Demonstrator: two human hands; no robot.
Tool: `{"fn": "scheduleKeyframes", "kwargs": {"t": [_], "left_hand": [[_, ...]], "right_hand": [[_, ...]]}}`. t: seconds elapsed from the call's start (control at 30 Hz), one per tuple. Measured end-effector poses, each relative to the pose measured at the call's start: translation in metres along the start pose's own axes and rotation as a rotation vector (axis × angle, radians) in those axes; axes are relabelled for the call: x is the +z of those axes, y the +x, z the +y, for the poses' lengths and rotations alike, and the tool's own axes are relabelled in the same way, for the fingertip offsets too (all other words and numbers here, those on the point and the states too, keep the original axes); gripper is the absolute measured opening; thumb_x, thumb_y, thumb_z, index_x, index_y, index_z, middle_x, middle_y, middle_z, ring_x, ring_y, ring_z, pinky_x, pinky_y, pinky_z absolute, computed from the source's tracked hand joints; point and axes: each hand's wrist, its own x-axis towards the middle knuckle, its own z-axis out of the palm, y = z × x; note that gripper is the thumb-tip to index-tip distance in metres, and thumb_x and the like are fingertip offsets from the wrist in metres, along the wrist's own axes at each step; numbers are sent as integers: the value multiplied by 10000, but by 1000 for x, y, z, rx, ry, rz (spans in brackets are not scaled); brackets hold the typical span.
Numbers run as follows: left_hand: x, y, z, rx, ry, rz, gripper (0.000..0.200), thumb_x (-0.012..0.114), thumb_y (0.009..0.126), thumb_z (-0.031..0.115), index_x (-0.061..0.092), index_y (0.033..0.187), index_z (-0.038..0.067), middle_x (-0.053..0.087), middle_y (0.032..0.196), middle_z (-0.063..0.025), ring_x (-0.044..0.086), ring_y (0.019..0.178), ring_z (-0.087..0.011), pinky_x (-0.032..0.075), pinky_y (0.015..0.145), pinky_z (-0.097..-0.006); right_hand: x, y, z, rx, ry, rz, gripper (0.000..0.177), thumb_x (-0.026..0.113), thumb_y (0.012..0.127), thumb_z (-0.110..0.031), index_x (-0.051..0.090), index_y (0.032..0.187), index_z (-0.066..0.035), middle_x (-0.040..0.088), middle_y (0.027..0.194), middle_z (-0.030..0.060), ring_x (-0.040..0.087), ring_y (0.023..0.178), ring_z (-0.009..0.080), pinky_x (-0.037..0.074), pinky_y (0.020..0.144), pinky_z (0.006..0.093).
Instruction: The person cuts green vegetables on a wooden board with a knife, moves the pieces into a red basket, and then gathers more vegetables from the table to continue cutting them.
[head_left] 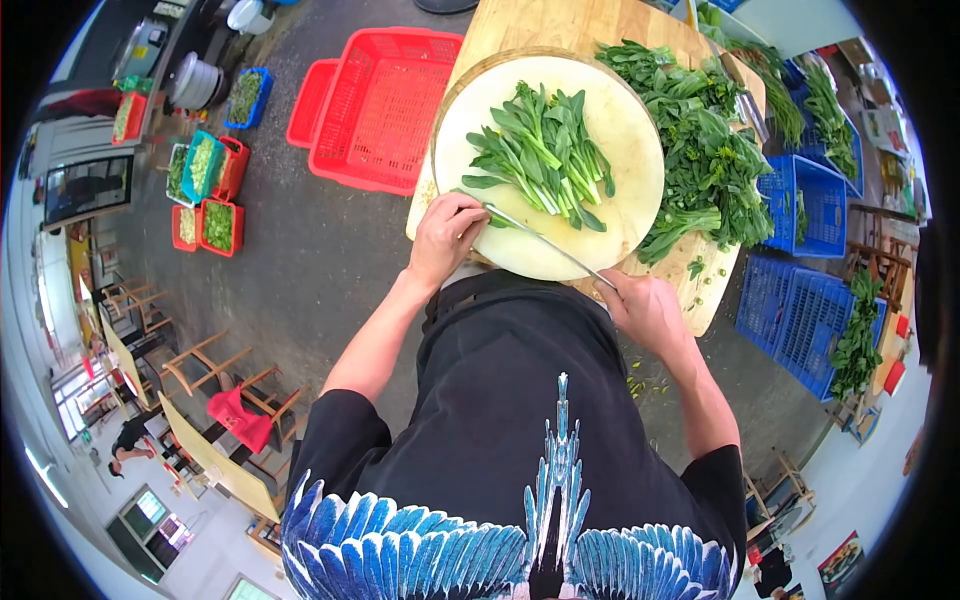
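Note:
A round pale chopping board (625, 170) lies on the wooden table, with a bunch of leafy greens (545, 150) spread across its middle. My left hand (447, 238) is closed at the board's near left edge. Bits of green show at its fingertips, so it seems to pinch a piece of leafy green (498, 219), mostly hidden. My right hand (645, 303) grips the handle of a knife (548, 241) at the board's near right edge. The blade slants over the board, its tip beside my left fingers. A large heap of leafy greens (700, 150) lies right of the board.
The wooden table (535, 25) carries the board, the heap and another blade (752, 112) at right. A red basket (385, 110) sits left of it. Blue crates (800, 315) with greens stand right. Small baskets of vegetables (220, 225) and chairs (195, 362) are farther left.

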Motion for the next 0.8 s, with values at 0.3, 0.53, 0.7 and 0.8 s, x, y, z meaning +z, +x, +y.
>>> {"fn": "scheduleKeyframes", "kwargs": {"t": [0.3, 0.53, 0.7, 0.8], "left_hand": [[10, -1, 5, -116, -29, 116, 204, 907, 790, -7, 797, 955, 39, 777, 1007, -75, 722, 1075, -294, 570, 967, -428], [9, 0, 0, -146, -73, 80, 225, 896, 775, -36, 803, 970, 26, 779, 1010, -77, 727, 1110, -307, 571, 984, -421], [10, -1, 1, -245, -126, 88, 251, 904, 758, -29, 819, 983, 39, 775, 1069, -80, 727, 1107, -301, 575, 971, -417], [6, 1, 6, -297, -22, 118, 267, 925, 748, -3, 825, 989, 52, 768, 1102, -81, 716, 1086, -295, 575, 948, -417]], "right_hand": [[1, 3, 3, -24, -82, -40, 201, 686, 1069, -262, 760, 1079, -75, 717, 731, 222, 719, 677, 442, 559, 623, 526], [-2, 9, 9, -90, -121, -30, 195, 659, 1090, -271, 697, 1044, -85, 683, 673, 199, 697, 621, 424, 537, 575, 528], [-4, 15, 13, -97, -205, -91, 205, 636, 1105, -292, 695, 1079, -97, 678, 672, 185, 701, 632, 415, 545, 583, 520], [-7, 18, 14, -56, -238, -175, 225, 643, 1105, -301, 739, 1168, -107, 711, 731, 201, 715, 680, 433, 561, 631, 531]]}}
